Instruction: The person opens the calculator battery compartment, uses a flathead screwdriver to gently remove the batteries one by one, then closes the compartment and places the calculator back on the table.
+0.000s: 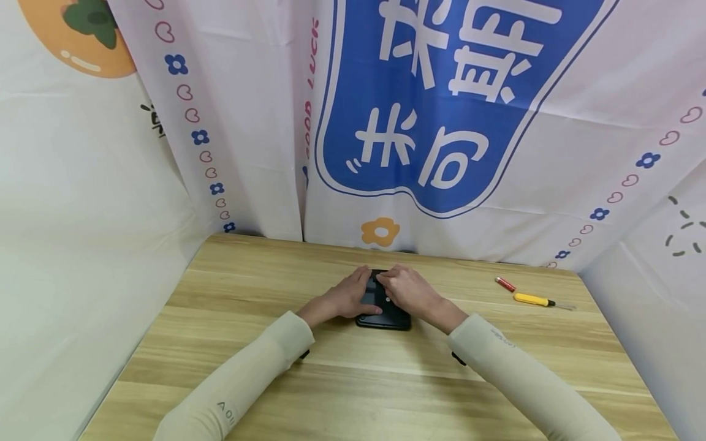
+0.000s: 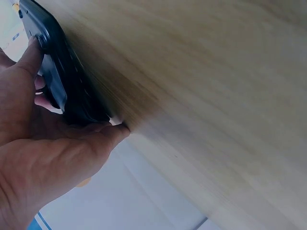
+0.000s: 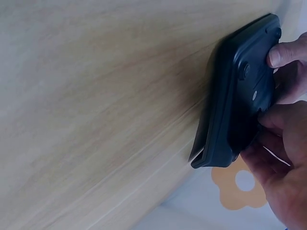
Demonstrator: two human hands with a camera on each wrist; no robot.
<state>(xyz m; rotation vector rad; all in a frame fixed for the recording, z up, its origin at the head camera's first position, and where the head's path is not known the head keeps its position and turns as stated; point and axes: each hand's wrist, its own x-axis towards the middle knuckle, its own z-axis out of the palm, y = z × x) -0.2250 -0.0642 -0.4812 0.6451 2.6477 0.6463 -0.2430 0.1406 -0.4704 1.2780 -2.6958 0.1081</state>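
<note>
A black calculator (image 1: 394, 317) lies on the wooden table with its underside up. Round rubber feet and a small pale sticker show on that underside in the right wrist view. My left hand (image 1: 346, 298) holds the calculator by its left side, thumb on the underside and fingers toward the far end. From the right, my right hand (image 1: 410, 293) has its thumb and fingertips bent at the far end of the calculator (image 3: 235, 105), by a recess there. The right hand's own fingers partly hide that spot, so whether a small part sits between them is unclear.
To the right on the table (image 1: 342, 392) lie a red battery (image 1: 505, 284) and a yellow-handled screwdriver (image 1: 532, 299), its tip pointing right. A printed white curtain (image 1: 265, 184) hangs right behind the table's far edge, with white cloth at both sides.
</note>
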